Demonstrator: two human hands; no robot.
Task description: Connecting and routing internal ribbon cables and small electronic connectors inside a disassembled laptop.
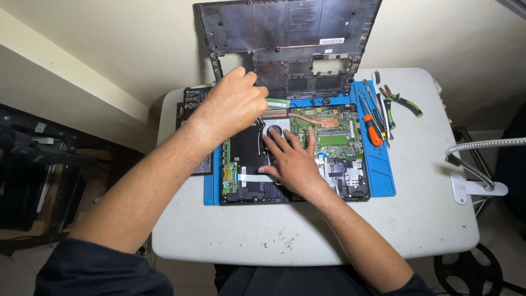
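We see an opened laptop [329, 148] lying bottom-up on a blue work mat [381, 170], which sits on a white table [307, 235]. Its insides are bare: a green circuit board, copper heat pipes running toward a round fan [275, 130] near the middle, a flat white ribbon cable along the lower left, and a dark, unfilled bay on the left side. The removed black bottom cover [285, 38] stands propped against the wall just behind the machine.

The left hand [233, 104] hovers over the laptop's upper-left corner, fingers curled inward toward something small at the edge (we cannot tell what, if anything, it pinches, since the knuckles hide the fingertips). The right hand [293, 159] lies open and flat on the laptop, fingers spread, fingertips just below the fan, holding nothing.

A black battery pack [193, 101] lies partly under the left forearm, beside the mat's left edge. On the mat's right strip we see an orange-handled screwdriver [373, 133] among thin metal tools, with green-handled pliers [402, 101] just beyond on the table. A flexible-neck lamp arm [476, 159] clamps to the table's right edge.
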